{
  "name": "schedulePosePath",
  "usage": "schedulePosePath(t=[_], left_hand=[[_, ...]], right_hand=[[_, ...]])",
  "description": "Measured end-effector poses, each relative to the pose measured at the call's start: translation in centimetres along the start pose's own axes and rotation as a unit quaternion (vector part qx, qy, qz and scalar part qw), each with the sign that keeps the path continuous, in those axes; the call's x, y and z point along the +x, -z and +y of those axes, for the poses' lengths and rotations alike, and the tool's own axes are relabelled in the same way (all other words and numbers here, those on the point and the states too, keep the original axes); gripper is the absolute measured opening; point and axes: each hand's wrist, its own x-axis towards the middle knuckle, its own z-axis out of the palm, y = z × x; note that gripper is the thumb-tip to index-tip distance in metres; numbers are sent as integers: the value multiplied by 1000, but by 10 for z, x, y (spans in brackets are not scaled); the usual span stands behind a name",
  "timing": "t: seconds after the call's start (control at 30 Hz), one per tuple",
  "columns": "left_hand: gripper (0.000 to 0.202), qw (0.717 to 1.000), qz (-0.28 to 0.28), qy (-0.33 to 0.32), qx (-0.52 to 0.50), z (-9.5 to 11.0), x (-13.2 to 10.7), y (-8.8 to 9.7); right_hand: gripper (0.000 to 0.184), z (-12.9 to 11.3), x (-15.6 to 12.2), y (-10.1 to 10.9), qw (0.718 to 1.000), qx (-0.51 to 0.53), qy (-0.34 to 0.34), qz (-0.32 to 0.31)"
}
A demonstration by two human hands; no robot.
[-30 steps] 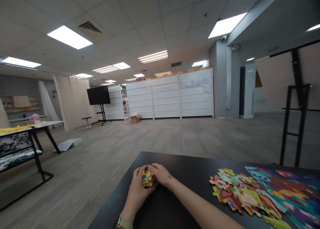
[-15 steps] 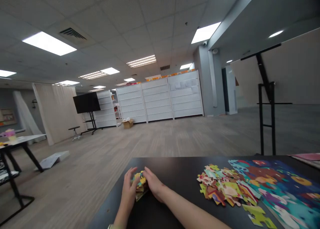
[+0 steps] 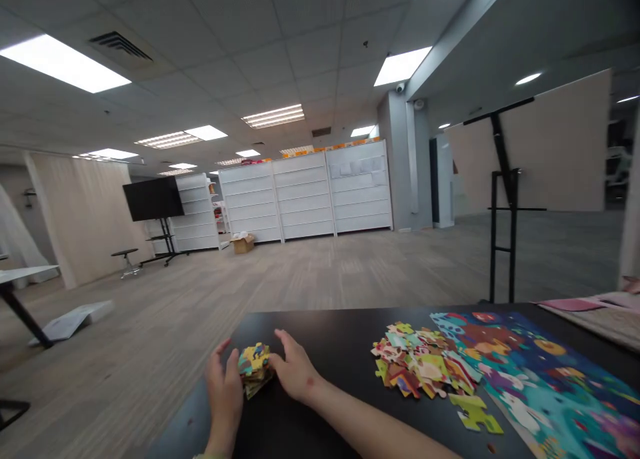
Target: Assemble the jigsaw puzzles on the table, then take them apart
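A small stack of jigsaw puzzle pieces (image 3: 255, 360), yellow and teal on top, rests near the left side of the black table. My left hand (image 3: 224, 387) is along the stack's left side, fingers extended and thumb near the pieces. On the other side is my right hand (image 3: 296, 371), open, its thumb tip at or very near the stack's edge. Neither hand is closed round the pieces. To the right lies a loose heap of puzzle pieces (image 3: 423, 362), with a single green piece (image 3: 474, 412) in front of it.
A colourful picture sheet with animals (image 3: 537, 369) lies on the right of the black table (image 3: 330, 339). Beyond it are a pink item (image 3: 575, 304) and a black stand (image 3: 503, 245). White shelving (image 3: 305, 195) and a cardboard box (image 3: 243, 244) stand across the floor.
My hands have spread from their cupped hold around the stack, leaving more of its top visible. The view has turned to the right, so the whole scene sits further left.
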Motion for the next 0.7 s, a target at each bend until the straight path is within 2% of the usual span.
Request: schedulePosePath(t=[0.1,0.17,0.23,0.27,0.33,0.4,0.47,0.53,0.6,0.7], left_hand=[[37,997,-3,-77,27,26,-18,-2],[31,982,-44,-178,42,46,-39,-13],[27,955,-131,-261,46,64,-68,-31],[28,942,-193,-272,41,72,-84,-42],[40,914,-324,-239,49,85,-117,-67],[75,871,-443,-193,90,92,-144,-94],[101,833,-516,-141,142,95,-160,-119],[109,819,-537,-117,166,95,-166,-138],[113,819,-538,-119,162,94,-165,-150],[125,806,-556,-138,152,94,-158,-155]], right_hand=[[49,4,-39,52,997,-65,51,-10],[46,12,-65,100,992,-113,54,11],[45,25,-86,156,985,-161,27,56],[47,33,-95,184,979,-185,5,82],[51,51,-111,237,966,-225,-40,117],[55,69,-123,275,955,-255,-81,124],[53,83,-133,294,947,-279,-108,118],[50,91,-140,296,942,-297,-115,105],[49,95,-142,286,940,-311,-104,91],[56,94,-142,264,942,-320,-74,68]])
